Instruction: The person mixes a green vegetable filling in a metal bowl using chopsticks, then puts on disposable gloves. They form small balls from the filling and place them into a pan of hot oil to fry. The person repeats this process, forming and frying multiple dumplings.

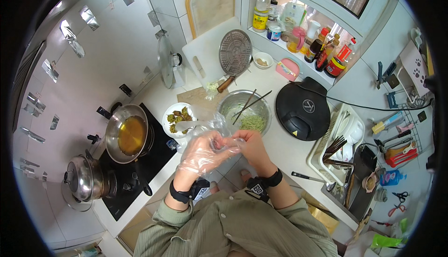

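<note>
A clear disposable plastic glove covers my left hand, its loose fingers spreading beyond the fingertips. My right hand is bare and pinches part of the clear plastic beside the left thumb. Just past my hands, a steel bowl holds shredded green vegetable and a pair of dark chopsticks. Left of it, a white plate carries browned green fried pieces. A steel frying pan with yellow oil sits on the black cooktop.
A lidded steel pot stands on the cooktop's near burner. Right of the bowl lies a black electric griddle, then a dish rack and a knife near the counter's edge. A perforated ladle leans on a white cutting board.
</note>
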A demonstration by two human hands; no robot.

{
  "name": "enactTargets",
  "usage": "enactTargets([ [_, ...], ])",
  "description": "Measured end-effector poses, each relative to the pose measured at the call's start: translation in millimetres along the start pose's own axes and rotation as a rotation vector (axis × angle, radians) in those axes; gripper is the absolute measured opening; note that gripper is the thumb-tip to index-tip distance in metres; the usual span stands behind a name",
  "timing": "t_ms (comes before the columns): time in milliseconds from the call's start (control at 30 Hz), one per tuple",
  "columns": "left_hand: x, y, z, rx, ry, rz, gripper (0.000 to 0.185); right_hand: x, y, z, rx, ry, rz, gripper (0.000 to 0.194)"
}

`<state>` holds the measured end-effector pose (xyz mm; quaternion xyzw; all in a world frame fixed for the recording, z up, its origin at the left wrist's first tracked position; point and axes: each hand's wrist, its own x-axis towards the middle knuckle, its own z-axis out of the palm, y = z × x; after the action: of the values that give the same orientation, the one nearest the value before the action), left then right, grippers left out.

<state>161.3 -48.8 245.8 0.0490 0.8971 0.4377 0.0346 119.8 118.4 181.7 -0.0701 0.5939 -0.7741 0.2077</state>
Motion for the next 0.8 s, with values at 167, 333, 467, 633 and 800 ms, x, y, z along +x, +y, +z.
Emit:
enactTargets([
  [167, 11.2, -12.6, 17.4, -0.722, -0.297, -0.015, 0.011, -4.3, 2.4, -6.7, -0.016, -0.093, 0.144, 0.023],
  [333, 14.9, -34.1, 27.0, -0.703, -0.164, -0.018, 0.019, -4.5, 8.8, -7.5, 0.221, 0.037, 0.070, 0.027],
  [467, 17.2, -44.8, 25.2, -0.496, 0.139, -0.137, 0.028, -8.0, 12.5, -24.0, 0.099, 0.149, 0.008, 0.029],
  [633, 19.4, -43.2, 31.3, -0.063, 0.392, 0.154, 0.019, -9.9, 5.0, -35.1, -0.837, 0.348, -0.301, 0.024],
  [800, 23.6, -33.4, 31.1, 0.099, 0.434, 0.251, 0.013, -33.9, -22.1, -18.1, -0.597, 0.327, -0.347, 0.015],
])
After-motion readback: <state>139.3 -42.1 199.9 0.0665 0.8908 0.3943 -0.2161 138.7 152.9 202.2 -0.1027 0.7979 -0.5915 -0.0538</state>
